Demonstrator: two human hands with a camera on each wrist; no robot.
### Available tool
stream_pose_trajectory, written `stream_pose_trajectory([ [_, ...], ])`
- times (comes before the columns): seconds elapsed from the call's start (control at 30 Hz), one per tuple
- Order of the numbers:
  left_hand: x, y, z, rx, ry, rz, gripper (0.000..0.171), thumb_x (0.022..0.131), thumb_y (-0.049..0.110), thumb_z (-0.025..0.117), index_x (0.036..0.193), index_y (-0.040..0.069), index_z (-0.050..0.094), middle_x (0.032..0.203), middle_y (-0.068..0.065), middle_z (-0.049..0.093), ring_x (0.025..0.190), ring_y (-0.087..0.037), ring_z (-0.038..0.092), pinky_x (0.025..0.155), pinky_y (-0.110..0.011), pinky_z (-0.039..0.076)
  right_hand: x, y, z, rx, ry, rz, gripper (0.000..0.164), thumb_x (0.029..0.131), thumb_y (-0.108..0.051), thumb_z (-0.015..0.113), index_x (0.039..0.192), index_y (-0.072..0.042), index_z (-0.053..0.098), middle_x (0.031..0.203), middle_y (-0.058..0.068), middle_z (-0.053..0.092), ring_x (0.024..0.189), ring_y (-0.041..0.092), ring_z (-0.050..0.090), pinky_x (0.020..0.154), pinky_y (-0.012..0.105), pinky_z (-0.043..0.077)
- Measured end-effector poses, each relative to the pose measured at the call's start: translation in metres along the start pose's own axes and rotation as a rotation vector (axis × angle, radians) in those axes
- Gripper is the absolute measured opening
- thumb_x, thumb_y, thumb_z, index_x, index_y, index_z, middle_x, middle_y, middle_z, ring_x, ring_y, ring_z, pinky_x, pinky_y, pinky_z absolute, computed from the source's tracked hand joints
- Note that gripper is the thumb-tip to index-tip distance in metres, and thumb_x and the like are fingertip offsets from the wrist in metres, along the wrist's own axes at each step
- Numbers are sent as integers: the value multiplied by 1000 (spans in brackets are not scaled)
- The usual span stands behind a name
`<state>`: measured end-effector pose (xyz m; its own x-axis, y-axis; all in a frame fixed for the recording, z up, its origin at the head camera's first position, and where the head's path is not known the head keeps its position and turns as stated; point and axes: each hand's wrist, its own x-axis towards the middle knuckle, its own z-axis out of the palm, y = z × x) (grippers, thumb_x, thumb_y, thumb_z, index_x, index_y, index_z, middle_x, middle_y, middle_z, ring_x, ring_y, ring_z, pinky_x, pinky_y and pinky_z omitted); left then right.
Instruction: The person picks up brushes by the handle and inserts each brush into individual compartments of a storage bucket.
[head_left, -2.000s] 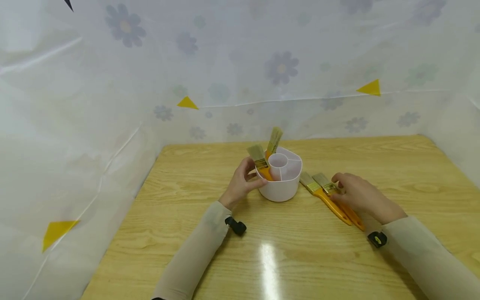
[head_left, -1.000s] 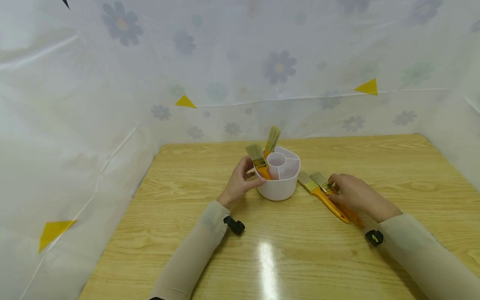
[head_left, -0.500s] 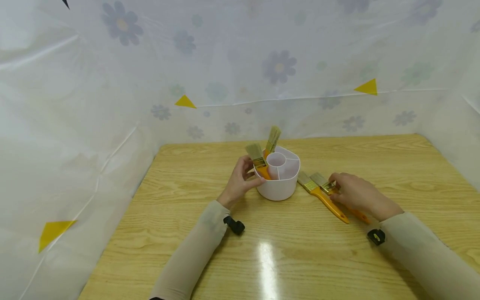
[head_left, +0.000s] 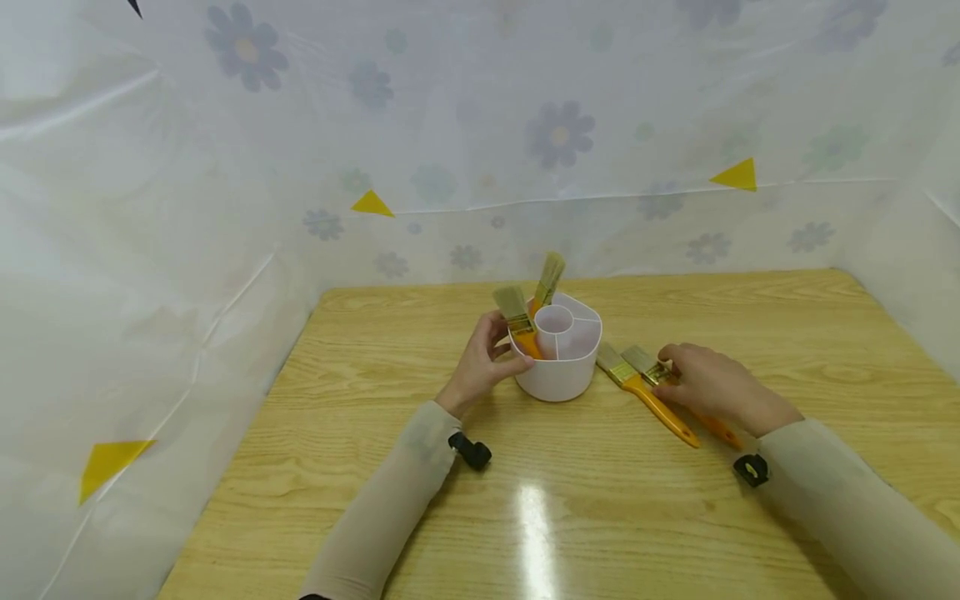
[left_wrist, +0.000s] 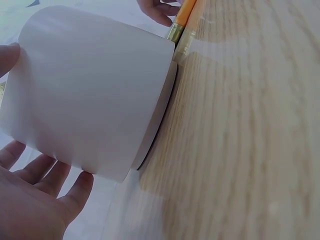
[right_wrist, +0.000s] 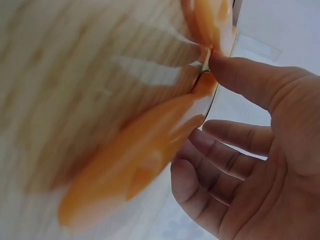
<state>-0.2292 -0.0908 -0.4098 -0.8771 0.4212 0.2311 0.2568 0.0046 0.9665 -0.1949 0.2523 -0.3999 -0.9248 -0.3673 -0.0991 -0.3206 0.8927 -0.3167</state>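
Fingers of the right hand [head_left: 712, 387] pinch an orange-handled paint brush [head_left: 660, 377] lying flat on the wooden table [head_left: 600, 500]. Beside it, the left hand [head_left: 480, 367] cups the round white plastic holder [head_left: 558, 362] with relaxed fingers. No writing can be read.

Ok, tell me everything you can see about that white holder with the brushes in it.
The white holder is a rounded, plastic-looking tub standing upright near the middle of the wooden table. Thin walls split its inside around a round centre well. Two orange-handled brushes stand bristles-up in its left side. The left hand cups its left wall. The left wrist view shows a slightly narrower base ring.
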Motion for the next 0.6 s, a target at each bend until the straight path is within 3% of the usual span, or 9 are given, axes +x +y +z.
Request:
stream_pose_trajectory([
  [0.2,-4,22,3,35,-8,6,71,82,1,69,142,0,33,141,-15,40,131,-32,38,107,-49,33,2,0,1,-10,2,-5,51,86,-33,71,118,4,57,102,16,62,90,32,61,73,50,50],
  [0.6,-6,25,3,61,3,21,71,82,3,69,143,0,34,141,-15,41,128,-33,39,105,-51,34,3,0,2,-12,6,-13,48,86,-32,71,117,3,58,102,15,62,89,31,61,74,49,49],
])
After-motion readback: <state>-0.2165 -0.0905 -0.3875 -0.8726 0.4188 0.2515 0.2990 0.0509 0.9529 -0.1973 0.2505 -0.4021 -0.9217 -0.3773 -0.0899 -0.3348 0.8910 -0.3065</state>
